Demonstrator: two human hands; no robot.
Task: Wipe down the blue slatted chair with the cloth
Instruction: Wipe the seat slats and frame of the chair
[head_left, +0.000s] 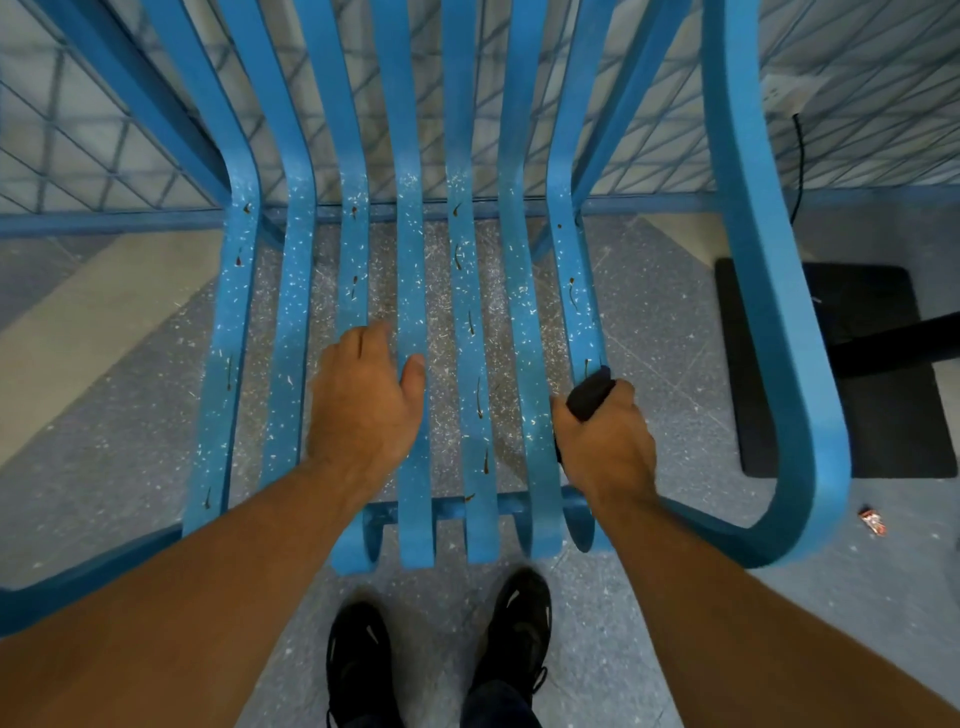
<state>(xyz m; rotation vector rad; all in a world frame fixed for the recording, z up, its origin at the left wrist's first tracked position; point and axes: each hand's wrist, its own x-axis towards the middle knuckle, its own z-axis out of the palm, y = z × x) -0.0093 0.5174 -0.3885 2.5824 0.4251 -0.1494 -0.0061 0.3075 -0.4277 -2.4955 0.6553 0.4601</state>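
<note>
a blue slatted chair (410, 291) fills the frame from top to lower centre, its seat slats flecked with white specks and small brown marks, standing on a speckled grey floor (649, 332). a black mat (857, 415) lies at the right edge. the left hand (363, 405) rests on the slats at centre, fingers loose and holding nothing. the right hand (608, 447), centre right, curls its fingers round a dark cloth (589, 397) touching the rightmost seat slat. black shoes (358, 660) show at bottom centre.
</note>
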